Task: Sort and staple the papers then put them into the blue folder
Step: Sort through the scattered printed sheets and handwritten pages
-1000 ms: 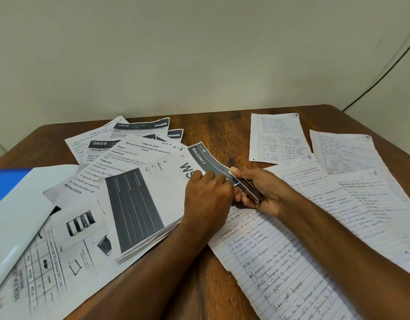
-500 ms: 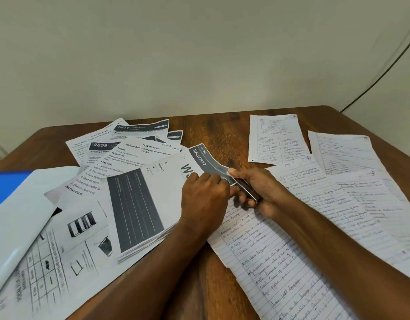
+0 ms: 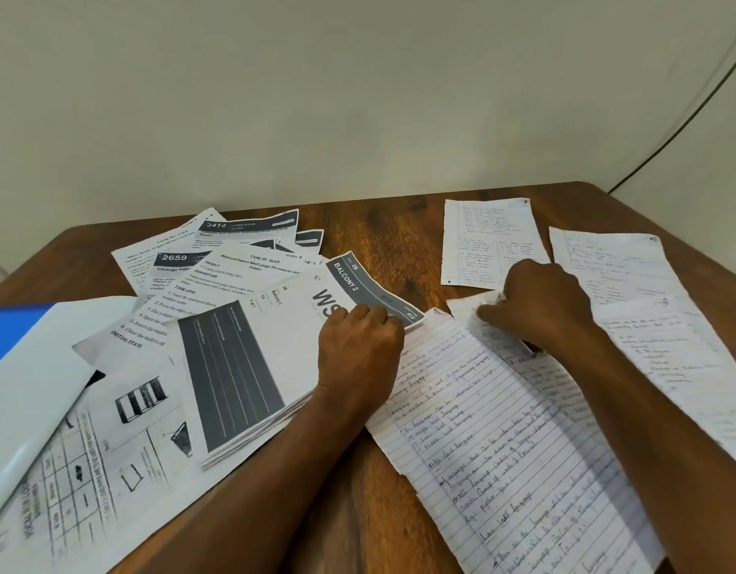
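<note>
Head view only. Printed stack (image 3: 233, 379) gathered left of centre on the worktop (image 3: 382, 238), edges roughly squared, top sheet marked "BALCONY 2". Left hand (image 3: 360, 350) resting on the stack's right corner, fingers (image 3: 374, 314) curled together and pressing the sheets down; whether clamped round the edge or only pushing, cannot tell. Right hand (image 3: 540, 304) well over on the handwritten papers (image 3: 502, 441), knuckles up, fingers curled at the torn top of a lined sheet; contents of that hand hidden, so no telling if anything sits inside it. No stapler visible anywhere.

Judged progress: somewhere in the middle. Printed pages look sorted into one pile, possibly stapled at the corner under the left hand, though no staple can be made out. Loose printed sheets (image 3: 217, 250) lying fanned behind the stack, more under it at lower left. Handwritten pages spread over the right half, unsorted by the look of it.

Blue folder (image 3: 10, 333) at far left edge, mostly covered by a white sheet (image 3: 35, 391), well apart from both hands. Nothing filed yet, judging from this.
</note>
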`<state>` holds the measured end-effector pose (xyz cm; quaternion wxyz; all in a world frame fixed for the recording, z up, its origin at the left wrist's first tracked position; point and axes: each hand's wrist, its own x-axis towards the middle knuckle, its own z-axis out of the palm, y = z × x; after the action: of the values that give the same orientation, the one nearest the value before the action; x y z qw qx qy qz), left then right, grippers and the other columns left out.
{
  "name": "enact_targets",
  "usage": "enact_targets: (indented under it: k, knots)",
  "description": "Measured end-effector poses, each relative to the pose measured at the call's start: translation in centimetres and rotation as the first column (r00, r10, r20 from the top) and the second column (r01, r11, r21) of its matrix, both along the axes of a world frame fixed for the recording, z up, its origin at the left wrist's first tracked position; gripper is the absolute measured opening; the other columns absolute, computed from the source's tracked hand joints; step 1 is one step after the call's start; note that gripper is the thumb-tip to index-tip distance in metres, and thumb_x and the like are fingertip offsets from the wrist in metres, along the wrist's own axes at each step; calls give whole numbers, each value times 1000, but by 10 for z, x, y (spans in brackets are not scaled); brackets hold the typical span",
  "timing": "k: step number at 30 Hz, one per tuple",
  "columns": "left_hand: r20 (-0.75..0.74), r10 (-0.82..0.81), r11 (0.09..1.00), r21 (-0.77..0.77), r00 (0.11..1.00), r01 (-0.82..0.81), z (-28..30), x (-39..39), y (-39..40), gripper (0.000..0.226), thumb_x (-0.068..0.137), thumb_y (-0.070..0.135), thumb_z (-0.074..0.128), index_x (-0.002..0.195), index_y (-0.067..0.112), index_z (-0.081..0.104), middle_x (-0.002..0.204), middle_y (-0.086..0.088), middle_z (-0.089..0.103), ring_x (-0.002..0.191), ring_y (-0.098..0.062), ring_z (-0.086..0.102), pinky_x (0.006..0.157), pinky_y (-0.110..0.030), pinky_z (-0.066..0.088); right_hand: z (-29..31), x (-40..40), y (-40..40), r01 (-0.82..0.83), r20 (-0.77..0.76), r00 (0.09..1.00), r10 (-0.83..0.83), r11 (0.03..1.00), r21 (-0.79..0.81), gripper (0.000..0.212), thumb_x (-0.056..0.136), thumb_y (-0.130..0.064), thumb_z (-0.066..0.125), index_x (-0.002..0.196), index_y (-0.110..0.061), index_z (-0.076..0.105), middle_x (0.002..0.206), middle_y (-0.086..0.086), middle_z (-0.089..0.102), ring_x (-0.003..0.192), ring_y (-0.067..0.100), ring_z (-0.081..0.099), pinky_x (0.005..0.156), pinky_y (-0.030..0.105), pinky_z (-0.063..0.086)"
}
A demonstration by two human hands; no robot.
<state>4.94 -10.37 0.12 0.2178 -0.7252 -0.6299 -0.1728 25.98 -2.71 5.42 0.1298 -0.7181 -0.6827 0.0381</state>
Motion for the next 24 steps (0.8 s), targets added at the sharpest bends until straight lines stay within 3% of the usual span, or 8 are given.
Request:
enact_targets:
  k: [3, 7, 11, 14, 16, 19, 24]
  knots:
    - [-6, -2, 1000, -9, 1000, 2, -1, 1, -1, 26, 71, 26, 94, 86, 9, 80, 84, -10, 78, 68, -30, 73, 69, -42, 60, -4, 3, 1, 33, 70, 997, -33, 999, -2, 43, 82, -51, 83, 77, -25, 50, 71, -4, 54, 59, 13, 51, 64, 29, 42]
    - [-9, 2, 1000, 0, 1000, -2, -2, -2, -1, 28, 71, 27, 94, 88, 9, 80, 87, -11, 79, 70, -30, 74, 71, -44, 61, -4, 4, 4, 40, 35, 999, -39, 999, -31, 47, 81, -53, 83, 74, -26, 46, 73, -4, 56, 61, 14, 53, 62, 29, 41]
    - [20, -47, 997, 66, 999, 46, 2, -1, 0, 20, 71, 19, 93, 77, 8, 77, 73, -10, 74, 61, -29, 68, 61, -40, 58, 0, 4, 4, 49, 48, 998, -46, 997, -62, 50, 77, -60, 84, 86, -22, 53, 78, -6, 56, 70, 15, 56, 68, 32, 44]
    - [36, -57, 995, 87, 998, 54, 0, -1, 2, 21, 71, 18, 93, 77, 8, 76, 74, -10, 73, 61, -28, 68, 60, -39, 57, 6, -4, -5, 26, 57, 998, -28, 999, 39, 52, 78, -65, 80, 95, -23, 55, 87, -7, 56, 78, 15, 54, 71, 31, 42]
    - [53, -51, 996, 74, 997, 47, -2, -2, 2, 23, 71, 20, 94, 82, 8, 77, 78, -10, 75, 63, -28, 70, 60, -39, 59, 8, -16, -9, -15, -126, 992, 27, 995, 95, 55, 80, -70, 73, 86, -16, 66, 82, -8, 65, 71, 13, 60, 68, 28, 44]
    - [76, -64, 994, 94, 995, 56, -4, -2, 3, 22, 72, 20, 93, 84, 9, 77, 80, -9, 75, 64, -25, 69, 56, -34, 55, 7, -40, -23, -163, -469, 873, 135, 987, -18, 62, 81, -72, 69, 73, -11, 74, 65, 0, 74, 56, 17, 71, 64, 29, 57]
    - [54, -126, 977, 179, 991, 114, -1, -2, 3, 14, 72, 12, 86, 80, 11, 75, 72, -6, 69, 63, -24, 64, 48, -29, 46, -10, -65, -40, -282, -780, 621, 82, 951, -125, 38, 92, -38, 78, 81, -3, 72, 65, 12, 75, 51, 29, 69, 48, 32, 52]
